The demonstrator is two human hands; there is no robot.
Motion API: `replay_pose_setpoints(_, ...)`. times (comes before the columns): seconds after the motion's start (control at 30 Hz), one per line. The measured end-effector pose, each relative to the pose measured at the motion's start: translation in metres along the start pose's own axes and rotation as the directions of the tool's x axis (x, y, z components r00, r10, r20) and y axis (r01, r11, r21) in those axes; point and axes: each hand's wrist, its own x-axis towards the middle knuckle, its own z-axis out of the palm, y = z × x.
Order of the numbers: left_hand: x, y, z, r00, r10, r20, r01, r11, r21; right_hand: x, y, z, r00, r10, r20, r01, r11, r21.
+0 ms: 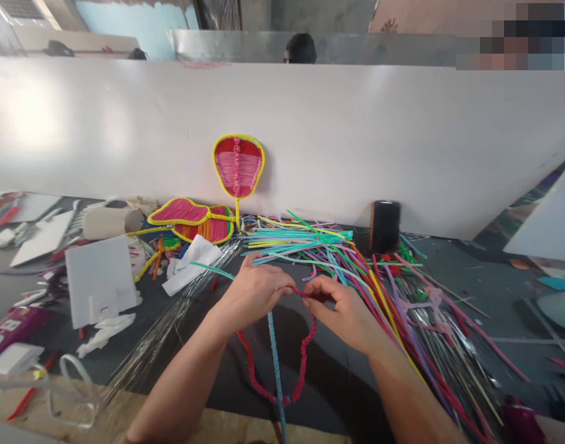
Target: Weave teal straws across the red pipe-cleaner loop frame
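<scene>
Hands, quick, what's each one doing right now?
Left hand: closed, pinching the red pipe cleaner loop at its top.
Right hand: closed, pinching the same loop's other end.

The left hand [254, 290] and right hand [340, 308] are meeting above a dark table [495, 283], both pinching the top ends of a red loop [305, 354] that is hanging down between the wrists. A blue stem [275, 357] is running under the left hand and crossing the loop's bottom. A pile of stems [379, 283] is lying just right of the hands. A fan [238, 165] is leaning on the white board [402, 135], with a butterfly [192, 221] lying beside it and a black cylinder [384, 226] standing further right
</scene>
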Motion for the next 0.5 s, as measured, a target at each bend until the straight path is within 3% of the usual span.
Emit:
replay_pose_setpoints(0.13, 0.0, -0.005, -0.001, 1.0, -0.013, 0.006, 0.013, 1.0, 0.02, -0.001, -0.003, -0.007, 0.989, 0.025, 0.144, -0.028, 0.999, 0.021)
replay_pose_setpoints(0.3, -0.001, -0.006, -0.003, 1.0, -0.024, -0.017, 0.024, 1.0, 0.02, -0.001, -0.003, -0.009, 0.984, 0.108, 0.142, -0.11, 0.994, 0.006)
replay_pose_setpoints(0.5, -0.001, -0.004, -0.008, 1.0, -0.016, -0.025, 0.016, 1.0, 0.004, 0.004, 0.006, -0.007, 0.973, 0.102, 0.209, -0.15, 0.962, 0.23)
